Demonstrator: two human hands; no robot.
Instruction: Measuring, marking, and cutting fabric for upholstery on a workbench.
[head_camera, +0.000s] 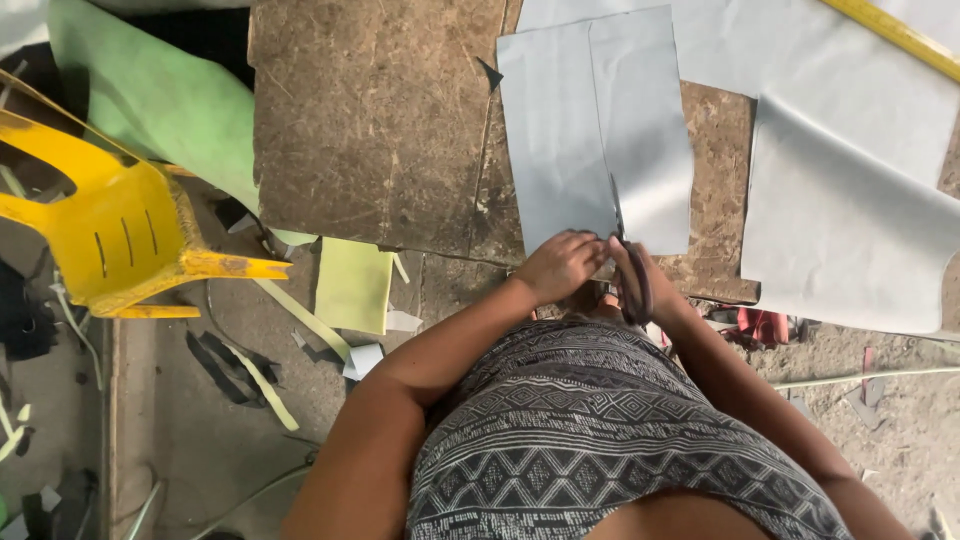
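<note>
Head camera view, looking straight down at a person standing at a worn brown work board (370, 120). A rectangular sheet of pale grey material (590, 130) lies flat on the board, its near edge at the person's hands. The sheet looks smooth and matte, with a straight line running lengthwise down its middle from the far edge toward the scissors.

The right hand (640, 275) is closed around the dark handles of a pair of scissors (628, 265), whose thin blades point away from the person into the near edge of the grey sheet, along that centre line. The left hand (560, 265) sits just beside it, fingers curled and pressed together on the sheet's near edge; whether it pinches the material cannot be told.

A larger piece of the same grey material (850, 220) lies to the right, one edge lifted and curling. A yellow ruler (900, 35) crosses the far right corner. To the left stands a yellow plastic chair (110, 220), with a green sheet (150, 95) behind it and pale yellow-green offcuts (352, 285) on the dusty floor.
</note>
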